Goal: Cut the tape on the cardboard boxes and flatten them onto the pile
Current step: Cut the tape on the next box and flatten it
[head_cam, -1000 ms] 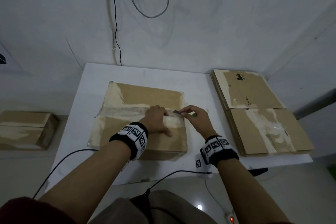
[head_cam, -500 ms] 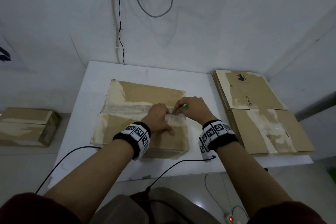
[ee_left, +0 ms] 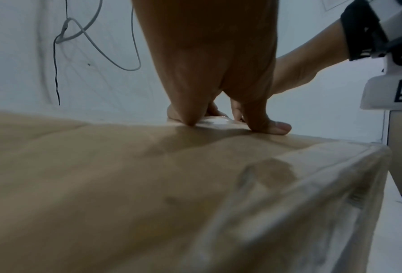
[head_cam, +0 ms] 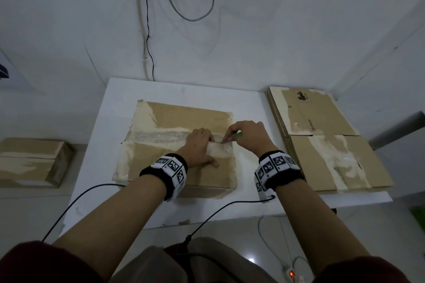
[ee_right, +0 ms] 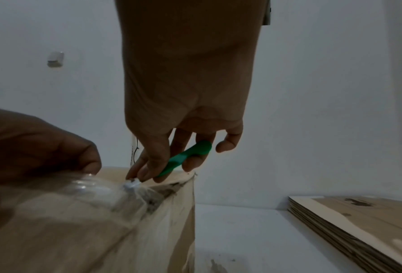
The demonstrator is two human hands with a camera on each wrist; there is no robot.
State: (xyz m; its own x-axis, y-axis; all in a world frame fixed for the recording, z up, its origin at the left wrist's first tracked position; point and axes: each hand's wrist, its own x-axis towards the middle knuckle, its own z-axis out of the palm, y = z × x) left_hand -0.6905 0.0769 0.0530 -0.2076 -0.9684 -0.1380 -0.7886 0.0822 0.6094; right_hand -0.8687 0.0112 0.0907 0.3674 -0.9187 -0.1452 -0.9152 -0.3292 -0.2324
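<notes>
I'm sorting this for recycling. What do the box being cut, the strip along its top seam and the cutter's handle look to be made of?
Box: brown corrugated cardboard, matte, with pale patches, probably torn facing.
Strip: clear plastic packing tape, glossy and wrinkled, catching light.
Cutter handle in the right hand: smooth green, probably plastic. The blade is too small to judge.

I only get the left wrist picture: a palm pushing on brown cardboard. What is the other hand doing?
Observer: The right hand holds a green cutter, its tip at the clear tape on the box.
Operator: Where on the box is that?
Observer: At the right end of the taped seam, beside the left hand, which presses there.
Operator: Any boxes flattened already?
Observer: Yes, a pile of flattened boxes lies at the table's right end.
Operator: More to do?
Observer: One more taped box sits off to the left.
</notes>
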